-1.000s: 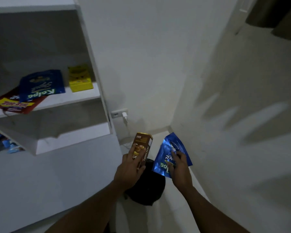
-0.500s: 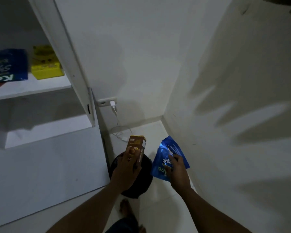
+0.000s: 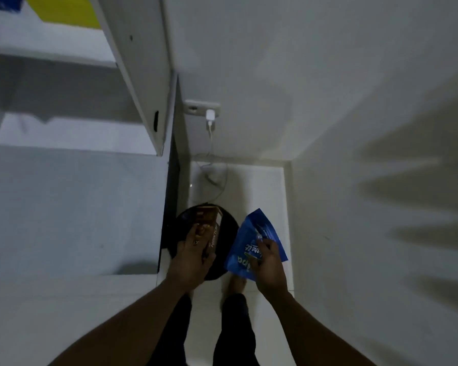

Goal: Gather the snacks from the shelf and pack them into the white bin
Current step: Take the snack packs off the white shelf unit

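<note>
The box (image 3: 206,225) stands in the left hand (image 3: 191,262), fingers curled round its lower half, above a black round thing (image 3: 230,226) on the floor (image 3: 257,186). Just right, the right hand (image 3: 269,268) pinches the blue packet (image 3: 246,241). Only a narrow strip of floor lies between the shelf (image 3: 143,75) side and the wall (image 3: 381,180). A yellow box (image 3: 64,9) sits on the shelf.

Brown cardboard snack box (image 3: 206,228) on the left, above the round black tub (image 3: 229,225) on the floor; blue foil pouch (image 3: 249,249) just right of it; white shelf unit (image 3: 135,75) further left.
</note>
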### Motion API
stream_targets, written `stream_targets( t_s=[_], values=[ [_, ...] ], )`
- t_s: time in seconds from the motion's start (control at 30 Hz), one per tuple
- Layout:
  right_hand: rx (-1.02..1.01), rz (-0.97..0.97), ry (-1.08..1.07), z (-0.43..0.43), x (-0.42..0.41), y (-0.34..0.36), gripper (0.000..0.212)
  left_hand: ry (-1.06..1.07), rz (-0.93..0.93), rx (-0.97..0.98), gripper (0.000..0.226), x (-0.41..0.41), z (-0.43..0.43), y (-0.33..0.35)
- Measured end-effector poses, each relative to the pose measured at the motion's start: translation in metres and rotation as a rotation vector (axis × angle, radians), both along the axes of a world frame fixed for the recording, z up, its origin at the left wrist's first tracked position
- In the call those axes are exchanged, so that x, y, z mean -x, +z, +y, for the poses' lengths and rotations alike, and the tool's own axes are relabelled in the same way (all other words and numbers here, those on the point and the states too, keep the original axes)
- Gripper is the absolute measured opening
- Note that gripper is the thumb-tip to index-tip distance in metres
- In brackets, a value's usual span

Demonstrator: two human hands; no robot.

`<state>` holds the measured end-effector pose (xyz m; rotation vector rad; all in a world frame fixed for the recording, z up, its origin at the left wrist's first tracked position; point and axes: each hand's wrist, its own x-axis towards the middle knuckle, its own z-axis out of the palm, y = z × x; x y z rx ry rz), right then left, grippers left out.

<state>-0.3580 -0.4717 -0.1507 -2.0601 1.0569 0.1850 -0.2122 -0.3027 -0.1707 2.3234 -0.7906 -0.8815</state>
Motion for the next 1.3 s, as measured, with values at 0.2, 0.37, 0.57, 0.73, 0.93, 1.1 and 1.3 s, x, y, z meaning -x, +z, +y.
stream_targets(
  t_s=[0.2, 0.37, 0.57, 0.73, 0.93, 1.1, 1.3],
  values=[
    [-0.178, 0.037, 0.121, -0.030, -0.021, -0.114, 0.046, 0.163, 0.071, -0.082, 0.069, 0.024, -0.010, -0.075],
    [-0.262, 0.100, 0.241, -0.037, -0.039, -0.209, 0.052, 0.306, 0.131, -0.214, 0.072, 0.035, -0.019, -0.161],
    [-0.265, 0.136, 0.288, -0.044, -0.056, -0.270, 0.044, 0.401, 0.167, -0.206, 0.071, 0.031, -0.033, -0.234],
    [-0.259, 0.157, 0.293, -0.036, -0.065, -0.301, 0.040, 0.420, 0.200, -0.219, 0.073, 0.022, -0.037, -0.263],
    [-0.271, 0.201, 0.250, -0.028, -0.066, -0.324, 0.028, 0.437, 0.306, -0.202, 0.080, 0.014, -0.031, -0.292],
    [-0.244, 0.186, 0.186, -0.031, -0.066, -0.319, 0.026, 0.549, 0.430, -0.209, 0.099, 0.015, -0.031, -0.302],
    [-0.210, 0.126, 0.131, -0.040, -0.077, -0.256, 0.025, 0.500, 0.343, -0.220, 0.090, 0.008, -0.051, -0.228]
  ],
)
